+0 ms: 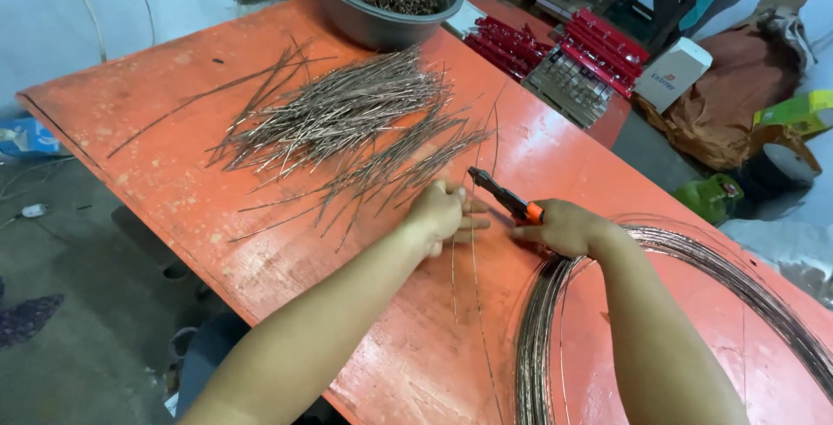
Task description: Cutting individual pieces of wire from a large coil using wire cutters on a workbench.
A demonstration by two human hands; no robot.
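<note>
Gripping orange-handled black cutting pliers (501, 194), the right hand (562, 227) works beside the left hand (441, 213), which pinches thin copper-coloured wire strands (473, 243) on the orange painted tabletop (260, 243).

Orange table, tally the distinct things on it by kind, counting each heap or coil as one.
On the orange table:
Grey bowl: 1
Heap of cut wire pieces: 1
Wire coil: 1
Orange-handled cutters: 1
Total: 4
</note>
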